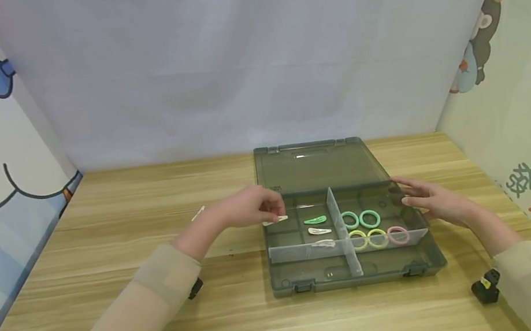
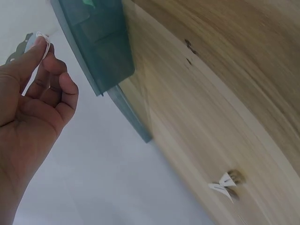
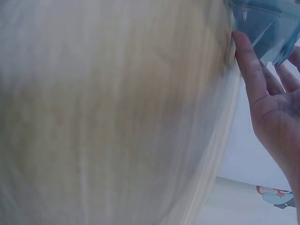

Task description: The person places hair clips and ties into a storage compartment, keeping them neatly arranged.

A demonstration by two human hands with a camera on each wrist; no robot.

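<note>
My left hand [image 1: 251, 206] pinches a white snap hair clip [image 1: 281, 219] between thumb and fingertips, over the left rim of a translucent grey divided box [image 1: 291, 290]. The pinched clip [image 2: 46, 44] also shows in the left wrist view. Inside the back left compartment lie a green hair clip [image 1: 315, 220] and two white ones [image 1: 320, 231]. The back right compartment holds teal hair ties [image 1: 370, 219], yellow ones [image 1: 377, 238] and a pink one [image 1: 398, 236]. My right hand [image 1: 438, 204], fingers extended, rests against the box's right side.
The box's lid [image 1: 318, 165] lies folded back behind it. White hair clips [image 2: 225, 184] lie on the wooden table [image 1: 144, 197] to the left, partly behind my left forearm in the head view. A pale cloth [image 1: 228, 66] hangs at the table's back edge.
</note>
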